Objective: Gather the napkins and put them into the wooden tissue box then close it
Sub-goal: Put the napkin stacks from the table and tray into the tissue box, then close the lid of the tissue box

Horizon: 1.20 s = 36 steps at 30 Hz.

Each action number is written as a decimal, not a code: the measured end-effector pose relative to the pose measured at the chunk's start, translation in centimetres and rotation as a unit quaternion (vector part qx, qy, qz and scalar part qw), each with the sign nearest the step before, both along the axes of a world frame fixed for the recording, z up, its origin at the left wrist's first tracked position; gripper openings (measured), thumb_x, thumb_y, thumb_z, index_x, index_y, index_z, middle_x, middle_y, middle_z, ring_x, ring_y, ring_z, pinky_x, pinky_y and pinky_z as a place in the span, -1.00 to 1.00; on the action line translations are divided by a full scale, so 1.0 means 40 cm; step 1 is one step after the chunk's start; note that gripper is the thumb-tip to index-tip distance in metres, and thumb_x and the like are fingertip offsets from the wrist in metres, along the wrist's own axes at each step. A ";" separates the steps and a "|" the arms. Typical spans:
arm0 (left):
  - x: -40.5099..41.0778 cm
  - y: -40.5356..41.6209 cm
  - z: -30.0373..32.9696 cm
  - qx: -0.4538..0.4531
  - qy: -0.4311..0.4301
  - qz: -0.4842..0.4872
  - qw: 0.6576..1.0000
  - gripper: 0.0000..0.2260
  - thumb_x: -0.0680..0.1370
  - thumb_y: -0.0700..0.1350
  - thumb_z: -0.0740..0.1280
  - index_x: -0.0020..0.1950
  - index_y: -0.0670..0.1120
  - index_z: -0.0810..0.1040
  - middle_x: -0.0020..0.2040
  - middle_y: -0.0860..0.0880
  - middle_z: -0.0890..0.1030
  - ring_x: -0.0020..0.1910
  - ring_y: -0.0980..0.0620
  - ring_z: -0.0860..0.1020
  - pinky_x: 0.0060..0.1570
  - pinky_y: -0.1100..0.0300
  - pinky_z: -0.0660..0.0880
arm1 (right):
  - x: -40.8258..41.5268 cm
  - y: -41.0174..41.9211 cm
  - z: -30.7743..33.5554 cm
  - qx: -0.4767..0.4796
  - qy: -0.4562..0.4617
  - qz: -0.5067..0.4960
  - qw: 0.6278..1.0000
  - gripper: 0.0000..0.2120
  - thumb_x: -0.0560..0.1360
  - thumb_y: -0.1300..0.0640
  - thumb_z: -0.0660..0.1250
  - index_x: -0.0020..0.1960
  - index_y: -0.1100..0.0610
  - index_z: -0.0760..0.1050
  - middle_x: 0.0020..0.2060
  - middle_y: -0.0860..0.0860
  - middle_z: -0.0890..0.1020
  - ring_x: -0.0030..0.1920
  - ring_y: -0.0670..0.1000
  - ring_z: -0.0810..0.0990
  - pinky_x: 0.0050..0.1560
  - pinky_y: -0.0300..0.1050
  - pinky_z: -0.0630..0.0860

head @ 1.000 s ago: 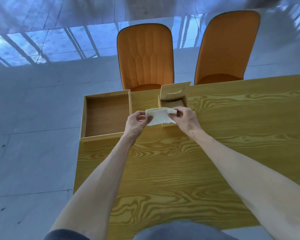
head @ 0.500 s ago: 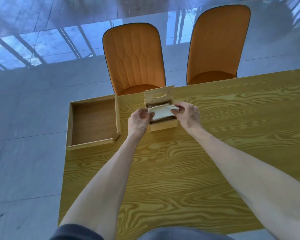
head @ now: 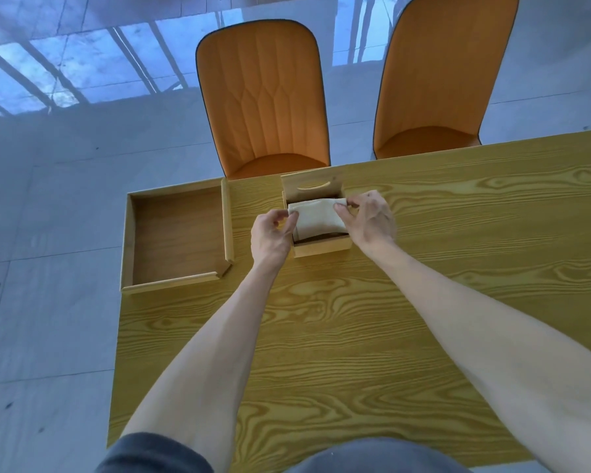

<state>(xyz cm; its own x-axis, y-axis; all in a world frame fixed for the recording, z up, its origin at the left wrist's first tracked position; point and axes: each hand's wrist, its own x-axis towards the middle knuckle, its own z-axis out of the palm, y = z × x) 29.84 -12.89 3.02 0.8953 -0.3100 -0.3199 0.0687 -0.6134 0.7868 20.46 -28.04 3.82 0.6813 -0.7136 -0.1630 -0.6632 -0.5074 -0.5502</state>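
A small wooden tissue box (head: 321,246) stands near the table's far edge, its slotted lid (head: 311,186) tipped up at the back. A folded stack of white napkins (head: 316,217) sits half inside the box's opening. My left hand (head: 272,233) pinches the stack's left edge from beside the box. My right hand (head: 367,218) pinches the top right corner. The box's floor is mostly hidden under the napkins.
A shallow wooden tray (head: 176,235) with nothing in it lies at the table's far left corner, one rim piece angled outward. Two orange chairs (head: 263,97) (head: 437,80) stand behind the wooden table (head: 355,336). Glossy floor lies to the left.
Both hands carried the napkin stack from above the box front down into its opening. The camera view shifted, so box and tray appear lower in frame.
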 end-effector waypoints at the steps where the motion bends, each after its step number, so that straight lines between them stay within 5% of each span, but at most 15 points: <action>1: -0.002 -0.005 -0.002 0.004 -0.004 0.012 1.000 -0.70 0.54 0.14 0.38 0.12 -0.03 0.66 0.12 -0.04 0.64 0.10 -0.02 0.58 0.03 0.06 0.52 | 0.005 0.000 -0.003 0.005 0.006 -0.010 1.000 -0.65 0.58 -0.10 0.31 0.19 0.14 0.61 0.12 0.12 0.55 0.14 0.14 0.55 -0.10 -0.10 0.43; 6: -0.014 -0.025 0.000 0.012 -0.016 0.074 0.997 -0.81 0.53 0.07 0.42 0.07 0.02 0.60 0.07 0.03 0.65 0.02 0.03 0.60 -0.03 0.09 0.54 | 0.034 0.005 -0.016 0.009 -0.004 -0.039 0.999 -0.66 0.53 -0.05 0.40 0.23 0.09 0.58 0.13 0.10 0.56 0.11 0.11 0.58 -0.08 -0.12 0.46; 14: 0.005 -0.018 0.007 -0.015 0.028 0.068 0.997 -0.71 0.56 0.05 0.40 0.21 -0.04 0.52 0.01 0.04 0.61 -0.05 0.06 0.58 -0.12 0.17 0.49 | 0.039 -0.009 -0.021 0.057 -0.059 -0.062 0.995 -0.64 0.52 0.04 0.43 0.26 0.09 0.48 0.07 0.03 0.63 0.02 0.01 0.62 -0.08 -0.17 0.52; 19: 0.025 -0.004 0.032 -0.073 0.047 0.074 0.993 -0.63 0.56 0.27 0.27 0.17 0.01 0.52 0.06 -0.03 0.65 0.03 -0.03 0.64 0.07 -0.10 0.62 | 0.016 -0.039 0.013 0.126 -0.122 -0.083 0.981 -0.62 0.58 -0.11 0.30 0.27 0.11 0.49 0.06 0.04 0.66 -0.01 0.02 0.64 0.01 -0.01 0.62; 25: 0.060 -0.036 0.106 -0.136 0.071 0.098 0.983 -0.72 0.61 0.26 0.19 -0.01 0.11 0.57 -0.03 0.04 0.65 0.08 -0.05 0.63 0.18 -0.14 0.57 | 0.047 -0.077 0.081 0.216 -0.167 -0.133 0.953 -0.45 0.56 -0.30 0.16 0.20 0.14 0.55 0.09 0.10 0.67 0.06 0.07 0.66 0.07 0.12 0.64; 29: 0.058 -0.059 0.122 -0.134 0.075 0.085 0.985 -0.70 0.59 0.26 0.22 0.00 0.11 0.63 -0.14 0.09 0.60 0.02 0.02 0.59 0.24 -0.13 0.52 | 0.069 -0.071 0.114 0.259 -0.180 -0.107 0.943 -0.62 0.57 -0.29 0.19 -0.01 -0.05 0.63 0.10 0.08 0.67 0.14 0.11 0.64 0.13 0.10 0.61; 33: 0.050 -0.061 0.121 -0.128 0.088 0.096 0.983 -0.65 0.57 0.26 0.27 0.06 0.03 0.66 -0.09 0.09 0.61 0.08 0.01 0.58 0.27 -0.11 0.52 | 0.072 -0.061 0.103 0.279 -0.181 -0.115 0.936 -0.36 0.57 -0.23 0.23 0.12 0.39 0.57 0.09 0.35 0.63 -0.11 0.14 0.63 0.09 0.17 0.63; 36: 0.043 -0.054 0.124 -0.127 0.091 0.091 0.984 -0.59 0.56 0.25 0.28 0.16 -0.03 0.67 -0.06 0.11 0.61 0.12 0.00 0.56 0.29 -0.10 0.50 | 0.060 -0.055 0.104 0.290 -0.187 -0.111 0.932 -0.33 0.56 -0.24 0.26 0.13 0.44 0.54 0.12 0.39 0.59 -0.15 0.07 0.55 0.10 0.16 0.63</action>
<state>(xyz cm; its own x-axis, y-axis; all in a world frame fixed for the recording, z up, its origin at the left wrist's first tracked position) 31.56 -15.03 7.98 0.8783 -0.2412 -0.4128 0.3128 -0.3631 0.8777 22.88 -30.23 7.98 0.6138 -0.7095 -0.3463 -0.4233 0.0745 -0.9029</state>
